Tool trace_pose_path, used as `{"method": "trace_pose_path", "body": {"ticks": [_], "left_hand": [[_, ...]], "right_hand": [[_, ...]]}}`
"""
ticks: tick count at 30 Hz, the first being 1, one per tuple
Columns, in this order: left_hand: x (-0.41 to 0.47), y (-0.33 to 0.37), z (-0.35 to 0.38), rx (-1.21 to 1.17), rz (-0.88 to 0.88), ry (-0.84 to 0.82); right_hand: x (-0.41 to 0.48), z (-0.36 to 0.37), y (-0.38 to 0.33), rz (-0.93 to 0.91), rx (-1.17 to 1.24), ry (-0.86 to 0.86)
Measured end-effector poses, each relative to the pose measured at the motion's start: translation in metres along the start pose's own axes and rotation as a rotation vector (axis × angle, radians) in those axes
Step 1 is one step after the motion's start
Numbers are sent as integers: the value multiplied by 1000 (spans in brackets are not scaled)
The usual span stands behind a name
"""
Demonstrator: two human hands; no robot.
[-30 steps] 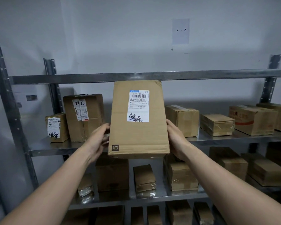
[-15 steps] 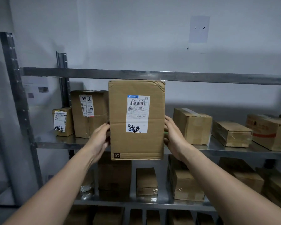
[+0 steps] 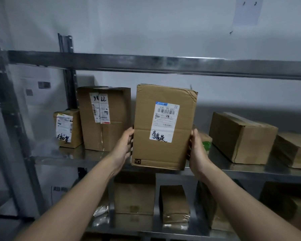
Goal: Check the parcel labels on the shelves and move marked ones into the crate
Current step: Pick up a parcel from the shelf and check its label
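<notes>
I hold a tall brown cardboard parcel upright at the front edge of the middle shelf. Its white shipping label faces me, with a barcode and black handwriting at the bottom. My left hand grips the parcel's left side and my right hand grips its right side. Two other labelled parcels stand on the shelf to the left: a medium box and a small box with handwriting. No crate is in view.
A metal rack with a grey upright at the left and a top beam overhead. Plain boxes lie on the shelf to the right. More boxes sit on the lower shelf. A white wall stands behind.
The parcel has come down and slightly right toward the shelf edge. My view has shifted left and nearer, so the rack and boxes appear larger.
</notes>
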State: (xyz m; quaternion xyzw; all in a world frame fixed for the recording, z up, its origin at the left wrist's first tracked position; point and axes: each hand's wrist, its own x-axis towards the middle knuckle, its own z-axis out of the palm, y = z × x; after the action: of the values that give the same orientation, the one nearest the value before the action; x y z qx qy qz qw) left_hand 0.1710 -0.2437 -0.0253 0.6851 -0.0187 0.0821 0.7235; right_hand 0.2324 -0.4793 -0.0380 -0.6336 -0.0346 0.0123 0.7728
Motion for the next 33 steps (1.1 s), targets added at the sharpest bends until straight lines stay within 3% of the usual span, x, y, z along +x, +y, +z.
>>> {"method": "trace_pose_path", "body": {"ticks": [4, 8, 13, 19, 21, 27, 33], "left_hand": [[49, -24, -4, -4, -14, -84], [80, -34, 2, -107, -21, -20], [100, -44, 0, -38, -8, 26], [83, -56, 1, -22, 170, 418], [72, -59, 11, -4, 199, 478], [60, -44, 97, 27, 187, 273], [76, -48, 191, 80, 82, 58]], "right_hand": [[34, 4, 13, -45, -3, 52], [62, 11, 15, -69, -48, 30], [91, 13, 23, -95, -22, 29], [85, -3, 14, -147, -53, -64], [85, -16, 4, -173, -56, -60], [80, -79, -27, -285, -165, -22], [89, -129, -30, -182, -243, -79]]}}
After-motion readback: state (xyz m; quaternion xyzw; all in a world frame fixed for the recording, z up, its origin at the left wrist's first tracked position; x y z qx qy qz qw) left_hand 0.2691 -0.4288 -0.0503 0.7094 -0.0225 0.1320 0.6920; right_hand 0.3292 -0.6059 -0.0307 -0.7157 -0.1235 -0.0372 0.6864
